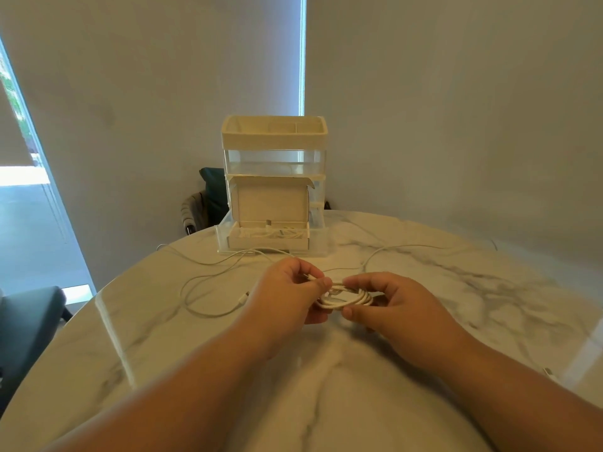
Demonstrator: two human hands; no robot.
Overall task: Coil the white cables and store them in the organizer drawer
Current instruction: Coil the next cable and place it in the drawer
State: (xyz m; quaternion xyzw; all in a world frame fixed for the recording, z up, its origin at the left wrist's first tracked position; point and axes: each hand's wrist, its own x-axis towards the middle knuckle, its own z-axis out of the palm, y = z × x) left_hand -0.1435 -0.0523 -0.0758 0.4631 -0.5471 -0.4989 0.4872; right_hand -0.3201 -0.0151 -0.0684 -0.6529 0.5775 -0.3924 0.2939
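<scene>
A marble bench (424, 321) is shown with a cream organizer (274, 148) stood at its far edge, close to the wall. The bottom drawer (318, 243) is pulled out toward the person, and an open box (270, 203) is set inside it with its lid propped upright, apparently so that finished bundles can be dropped straight in. Some white cable is seen lying in the box.

Both hands are held low over the middle of the bench, in front of the drawer. One side of a coil (346, 300) is pinched between thumb and fingers of the left hand (287, 295). The other side is gripped by the right hand (388, 301), fingers curled over it and thumb beneath. The two-sided hold is judged to keep the springy loops from opening while the winding is finished.

A left cable (202, 282) is sprawled in a wide loop on the bench, ending in a plug (243, 298) beside the left hand. A right cable (408, 247) is trailed toward the far rim. Whether either joins the coil cannot be told. The storing step is judged not yet done for this bundle.
</scene>
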